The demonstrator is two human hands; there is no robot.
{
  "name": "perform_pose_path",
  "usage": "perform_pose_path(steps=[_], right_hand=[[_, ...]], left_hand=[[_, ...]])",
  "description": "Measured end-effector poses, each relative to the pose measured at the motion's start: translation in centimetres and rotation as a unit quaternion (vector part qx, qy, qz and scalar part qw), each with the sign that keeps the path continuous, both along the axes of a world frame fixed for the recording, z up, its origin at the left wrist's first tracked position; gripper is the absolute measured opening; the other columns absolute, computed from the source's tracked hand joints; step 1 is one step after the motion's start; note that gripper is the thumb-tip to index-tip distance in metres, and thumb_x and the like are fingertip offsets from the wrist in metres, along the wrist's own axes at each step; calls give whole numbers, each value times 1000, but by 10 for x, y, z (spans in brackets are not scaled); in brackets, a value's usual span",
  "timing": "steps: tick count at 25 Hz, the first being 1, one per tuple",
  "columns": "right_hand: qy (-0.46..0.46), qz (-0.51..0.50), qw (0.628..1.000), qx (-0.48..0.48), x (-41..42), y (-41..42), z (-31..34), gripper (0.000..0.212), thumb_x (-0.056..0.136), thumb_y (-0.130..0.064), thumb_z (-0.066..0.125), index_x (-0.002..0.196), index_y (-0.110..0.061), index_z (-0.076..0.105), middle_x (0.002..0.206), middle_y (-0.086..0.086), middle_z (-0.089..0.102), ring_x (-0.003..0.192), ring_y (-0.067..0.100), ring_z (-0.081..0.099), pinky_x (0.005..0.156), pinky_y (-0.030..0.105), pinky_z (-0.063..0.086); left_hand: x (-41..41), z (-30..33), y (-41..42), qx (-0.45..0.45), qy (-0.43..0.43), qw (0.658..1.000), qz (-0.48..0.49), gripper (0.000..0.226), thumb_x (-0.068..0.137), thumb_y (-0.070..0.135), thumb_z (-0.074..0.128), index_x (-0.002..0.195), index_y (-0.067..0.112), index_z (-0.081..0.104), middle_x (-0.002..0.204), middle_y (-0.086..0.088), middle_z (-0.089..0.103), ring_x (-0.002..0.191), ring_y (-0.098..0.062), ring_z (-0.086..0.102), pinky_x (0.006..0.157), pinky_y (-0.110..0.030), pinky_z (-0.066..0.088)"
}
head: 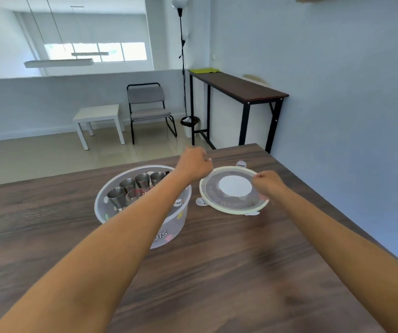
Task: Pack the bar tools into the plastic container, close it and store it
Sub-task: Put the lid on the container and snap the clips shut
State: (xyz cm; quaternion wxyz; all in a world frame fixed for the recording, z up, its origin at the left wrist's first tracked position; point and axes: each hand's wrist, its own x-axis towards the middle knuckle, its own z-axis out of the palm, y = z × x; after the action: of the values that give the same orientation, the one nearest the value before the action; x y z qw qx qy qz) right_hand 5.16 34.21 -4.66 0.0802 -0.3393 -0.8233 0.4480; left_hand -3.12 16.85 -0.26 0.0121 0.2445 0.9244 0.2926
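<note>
A round clear plastic container stands open on the wooden table, with several steel jiggers upright inside it. Its round lid, cream-rimmed with clip tabs, lies flat on the table just right of the container. My right hand rests on the lid's right edge, fingers curled over the rim. My left hand hovers curled above the gap between container and lid, at the lid's far left edge; whether it touches the lid I cannot tell. My left forearm crosses over the container and hides its right side.
The table's far edge runs just behind the container and lid, its right edge near the blue wall. Beyond stand a dark high console table, a grey chair, a white side table and a floor lamp.
</note>
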Motion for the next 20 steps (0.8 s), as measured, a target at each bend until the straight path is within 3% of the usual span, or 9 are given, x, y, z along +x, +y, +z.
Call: perform_pose_path(steps=[2, 3, 5, 7, 9, 14, 16, 18, 20], right_hand=[[-44, -32, 997, -63, 3, 11, -5, 28, 84, -9, 52, 109, 0, 60, 110, 16, 62, 94, 28, 59, 86, 38, 53], [-45, -58, 992, -104, 8, 21, -5, 32, 84, -9, 55, 115, 0, 56, 118, 16, 58, 100, 28, 57, 89, 39, 52], [-22, -101, 975, -198, 13, 32, -6, 42, 87, -9, 55, 127, 0, 46, 129, 18, 51, 112, 30, 53, 91, 38, 48], [-8, -119, 956, -266, 17, 41, -9, 45, 89, -9, 53, 131, 1, 42, 131, 21, 49, 117, 32, 53, 91, 39, 47], [-15, -117, 948, -297, 17, 43, -11, 39, 90, -10, 52, 126, 3, 45, 126, 21, 54, 115, 31, 56, 87, 37, 48], [7, -156, 937, -312, 13, 43, -21, 27, 88, -1, 50, 114, 1, 56, 74, 10, 55, 65, 16, 54, 67, 27, 51], [39, -185, 933, -307, 14, 46, -20, 22, 85, 5, 50, 105, -3, 57, 75, 10, 57, 59, 13, 51, 51, 24, 48], [75, -201, 932, -293, 16, 51, -16, 17, 81, 10, 52, 91, -2, 57, 73, 10, 59, 57, 13, 52, 40, 22, 46], [107, -217, 933, -266, 20, 56, -9, 13, 78, 9, 54, 75, -3, 57, 64, 8, 57, 52, 12, 51, 33, 18, 44]], left_hand=[[-3, -6, 17, -49, -54, 997, -12, 20, 86, 18, 45, 76, 5, 57, 76, -10, 56, 74, -20, 53, 64, -29, 45], [-8, -10, 32, -65, -86, 994, -6, 19, 85, 18, 46, 74, 5, 54, 72, -7, 52, 67, -18, 50, 58, -27, 43], [-16, -18, 47, -100, -150, 983, 19, 31, 85, 22, 47, 103, -1, 59, 101, -14, 62, 96, -27, 59, 81, -35, 52], [-22, -27, 57, -151, -186, 970, 51, 49, 89, 27, 44, 130, 0, 49, 137, -18, 50, 129, -35, 45, 109, -44, 38], [-22, -33, 57, -160, -229, 959, 56, 50, 93, 26, 42, 137, 3, 44, 143, -16, 46, 133, -32, 42, 113, -40, 34], [-26, -44, 59, -29, -299, 948, 101, 45, 89, 21, 47, 130, 2, 49, 124, -13, 58, 111, -27, 57, 92, -35, 47], [-25, -43, 59, 25, -313, 943, 111, 46, 88, 21, 49, 129, 1, 51, 115, -15, 60, 103, -29, 60, 85, -34, 48], [-24, -36, 59, 84, -327, 933, 128, 49, 85, 26, 55, 129, 5, 49, 124, -15, 59, 108, -30, 61, 89, -36, 52], [-20, -27, 59, 162, -344, 912, 153, 60, 80, 31, 60, 131, 6, 44, 125, -13, 59, 105, -29, 63, 80, -35, 54]])
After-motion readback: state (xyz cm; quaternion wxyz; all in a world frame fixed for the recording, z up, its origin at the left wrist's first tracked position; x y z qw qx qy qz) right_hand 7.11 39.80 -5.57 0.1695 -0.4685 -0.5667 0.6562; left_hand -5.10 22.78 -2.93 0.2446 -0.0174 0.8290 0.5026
